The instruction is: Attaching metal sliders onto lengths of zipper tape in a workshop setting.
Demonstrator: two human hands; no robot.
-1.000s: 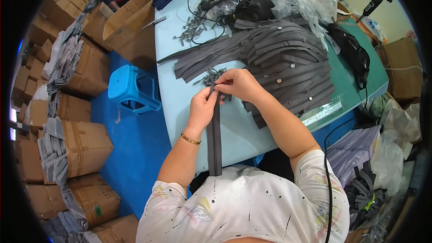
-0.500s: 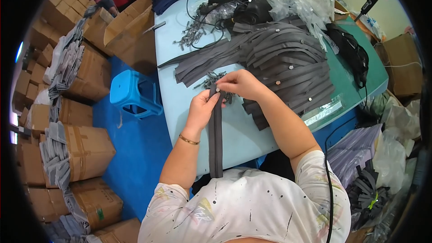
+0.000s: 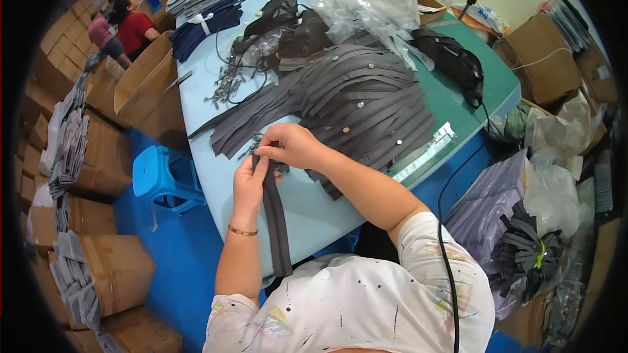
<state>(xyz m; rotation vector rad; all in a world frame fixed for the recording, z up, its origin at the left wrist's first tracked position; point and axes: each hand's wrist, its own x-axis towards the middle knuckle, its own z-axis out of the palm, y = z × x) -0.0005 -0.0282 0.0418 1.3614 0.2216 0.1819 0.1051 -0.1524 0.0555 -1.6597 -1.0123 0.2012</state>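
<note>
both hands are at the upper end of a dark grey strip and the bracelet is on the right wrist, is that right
Not quite: the head view shows the bracelet on the wrist of the left hand, not the right hand. Both hands are indeed at the upper end of the dark grey strip.

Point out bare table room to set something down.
The clearest patch of light-blue tabletop lies right of the held strip, below the fanned grey strips. A smaller one sits between the left hand and the tabletop's left edge. Farther up, clear plastic and black bags crowd it.
</note>
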